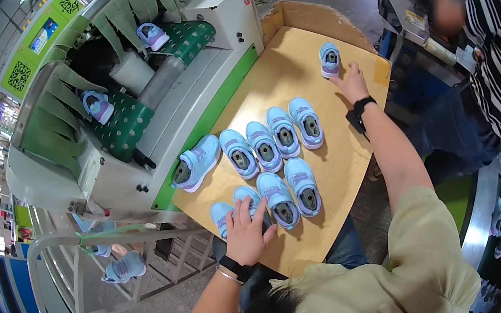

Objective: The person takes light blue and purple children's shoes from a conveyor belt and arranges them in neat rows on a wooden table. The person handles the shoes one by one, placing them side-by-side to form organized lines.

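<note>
My left hand [248,231] lies with spread fingers over the near pair of light blue sneakers, partly covering one sneaker [245,194]; the sneaker beside it [221,216] shows at the fingers' left. Far to the right, my right hand [353,86] is open, its thumb close to the heel of a lone blue and lilac sneaker [330,57]; whether they touch I cannot tell. Two more sneakers, one [278,200] and another [303,186], stand right of my left hand. Behind them is a row of several sneakers [264,146], with dark inserts inside. Another sneaker [196,163] lies tilted at the left edge.
The sneakers stand on a brown cardboard-covered table [338,173]. Along its left runs a machine with green belts [125,116] carrying two sneakers under hanging strips. A metal rack [83,280] with sneakers is at lower left. At right, a person in a striped shirt [500,60] works nearby.
</note>
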Tool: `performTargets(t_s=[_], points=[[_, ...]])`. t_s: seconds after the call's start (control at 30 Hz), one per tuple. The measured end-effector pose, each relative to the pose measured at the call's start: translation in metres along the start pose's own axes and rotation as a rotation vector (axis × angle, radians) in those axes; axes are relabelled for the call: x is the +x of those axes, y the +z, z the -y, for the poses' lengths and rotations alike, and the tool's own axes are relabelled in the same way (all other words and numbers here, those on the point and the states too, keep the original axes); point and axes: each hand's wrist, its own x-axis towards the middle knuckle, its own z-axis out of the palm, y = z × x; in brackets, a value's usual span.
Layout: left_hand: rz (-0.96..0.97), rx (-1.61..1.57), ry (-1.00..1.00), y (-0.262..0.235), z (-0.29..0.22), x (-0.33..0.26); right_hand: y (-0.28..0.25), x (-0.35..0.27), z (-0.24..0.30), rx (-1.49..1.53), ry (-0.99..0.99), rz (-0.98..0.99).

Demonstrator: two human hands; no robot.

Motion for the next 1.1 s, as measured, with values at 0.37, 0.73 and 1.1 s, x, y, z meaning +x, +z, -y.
performTargets(t_s=[0.37,0.73,1.1], points=[[0.009,-0.015,0.001,-0.001,0.005,0.000,0.021,0.013,0.011,0.240,-0.011,0.234],[0.070,-0.187,-0.035,-0.005,0.004,0.003,-0.100,-0.272,-0.002,0.756,0.096,0.334],[0.317,-1.977,0.018,-0.033,-0.040,0.038,-0.158,-0.314,0.133,1.120,-0.471,0.668]])
